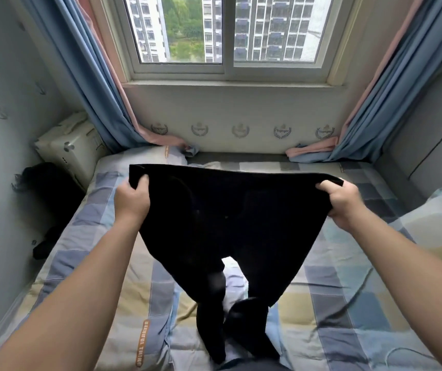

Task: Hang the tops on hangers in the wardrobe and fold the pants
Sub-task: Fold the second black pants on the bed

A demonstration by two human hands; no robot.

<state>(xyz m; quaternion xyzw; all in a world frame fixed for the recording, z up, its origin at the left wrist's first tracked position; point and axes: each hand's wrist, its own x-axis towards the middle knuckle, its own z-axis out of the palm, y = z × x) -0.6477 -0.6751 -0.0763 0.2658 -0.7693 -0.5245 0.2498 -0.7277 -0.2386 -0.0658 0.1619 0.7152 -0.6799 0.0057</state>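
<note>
Left hand (131,200) and right hand (344,203) are gripping the pants (230,218) by the waistband, legs hanging toward the bed (335,317).

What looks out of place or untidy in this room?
Some dark clothing lies heaped in the gap between the bed and the left wall. The left curtain and right curtain spill onto the bed. The legs of the pants lie crumpled.
</note>
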